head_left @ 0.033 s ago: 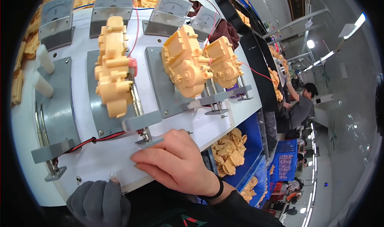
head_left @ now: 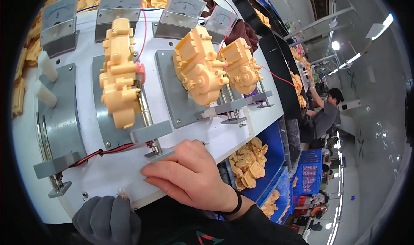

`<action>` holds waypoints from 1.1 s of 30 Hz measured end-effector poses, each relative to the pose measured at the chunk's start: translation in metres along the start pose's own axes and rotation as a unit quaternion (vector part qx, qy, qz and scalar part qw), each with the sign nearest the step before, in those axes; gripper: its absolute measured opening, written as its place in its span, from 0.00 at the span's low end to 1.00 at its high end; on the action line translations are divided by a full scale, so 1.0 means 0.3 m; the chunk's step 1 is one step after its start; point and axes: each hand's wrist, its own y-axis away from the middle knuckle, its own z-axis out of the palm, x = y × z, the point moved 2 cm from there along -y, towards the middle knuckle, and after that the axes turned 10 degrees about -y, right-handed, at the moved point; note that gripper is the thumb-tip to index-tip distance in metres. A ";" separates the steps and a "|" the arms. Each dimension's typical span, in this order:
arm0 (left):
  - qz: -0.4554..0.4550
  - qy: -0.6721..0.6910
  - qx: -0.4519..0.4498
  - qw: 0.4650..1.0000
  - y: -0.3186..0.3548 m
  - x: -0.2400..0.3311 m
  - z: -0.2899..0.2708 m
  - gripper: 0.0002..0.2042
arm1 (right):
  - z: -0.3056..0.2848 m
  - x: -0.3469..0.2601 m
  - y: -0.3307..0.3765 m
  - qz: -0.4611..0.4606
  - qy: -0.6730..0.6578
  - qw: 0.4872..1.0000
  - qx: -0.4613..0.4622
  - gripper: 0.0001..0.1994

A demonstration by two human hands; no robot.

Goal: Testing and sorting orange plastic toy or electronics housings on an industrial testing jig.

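My left hand (head_left: 108,219), in a grey glove, rests curled at the table's front edge, near a small toggle switch (head_left: 85,195). A bare fingertip shows at the glove's end; the inside of the fist is hidden. My right hand (head_left: 189,171) is bare, thumb and index pressed together, its knuckles against the small grey plate (head_left: 160,155) of a test fixture. Whatever lies between these fingers cannot be made out. Above it, a yellow plastic gearbox (head_left: 120,74) stands upright on its fixture, metal probe pins (head_left: 145,105) beside it. Two more gearboxes (head_left: 200,68) (head_left: 242,68) sit on fixtures to the right.
Analog panel meters (head_left: 180,11) line the back, yellow parts piled behind them. The left fixture (head_left: 60,102) has two white posts and no gearbox. A blue bin (head_left: 274,146) of yellow parts stands right of the table. A co-worker (head_left: 325,115) sits farther right.
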 end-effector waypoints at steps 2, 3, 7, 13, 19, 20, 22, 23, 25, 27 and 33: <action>-0.003 -0.012 -0.004 1.000 0.006 0.002 0.008 0.12 | 0.006 0.008 0.000 -0.004 -0.015 1.000 0.008 0.13; -0.006 -0.022 0.000 1.000 0.010 -0.001 0.008 0.12 | 0.013 0.013 -0.003 -0.005 -0.023 1.000 0.003 0.13; -0.007 -0.035 0.031 0.999 0.012 0.001 0.012 0.12 | -0.001 0.001 -0.002 -0.009 -0.020 1.000 0.000 0.14; -0.019 -0.033 0.029 0.999 0.006 0.000 0.011 0.12 | 0.009 0.006 -0.006 -0.006 -0.027 1.000 -0.003 0.13; -0.023 -0.026 0.020 0.999 0.002 0.004 0.007 0.14 | 0.013 -0.003 -0.006 0.016 -0.008 1.000 -0.011 0.10; -0.023 -0.028 0.021 0.999 0.001 0.004 0.006 0.14 | 0.015 -0.003 -0.006 0.015 -0.008 1.000 -0.010 0.10; -0.027 -0.024 0.022 0.999 0.000 0.007 0.000 0.15 | 0.017 -0.005 -0.005 0.012 -0.017 1.000 -0.002 0.09; -0.027 -0.026 0.023 0.999 0.002 0.008 -0.005 0.15 | 0.019 -0.008 -0.006 0.009 -0.018 1.000 -0.002 0.09; -0.032 -0.032 0.019 0.999 0.005 0.010 -0.006 0.15 | 0.020 -0.009 -0.005 0.008 -0.014 1.000 0.003 0.09; -0.031 -0.027 0.011 0.999 0.009 0.009 0.005 0.15 | 0.018 -0.007 -0.002 0.010 -0.005 1.000 0.006 0.08; -0.040 -0.026 0.012 0.999 0.012 0.015 0.015 0.15 | 0.017 -0.004 -0.003 0.007 0.004 1.000 0.018 0.06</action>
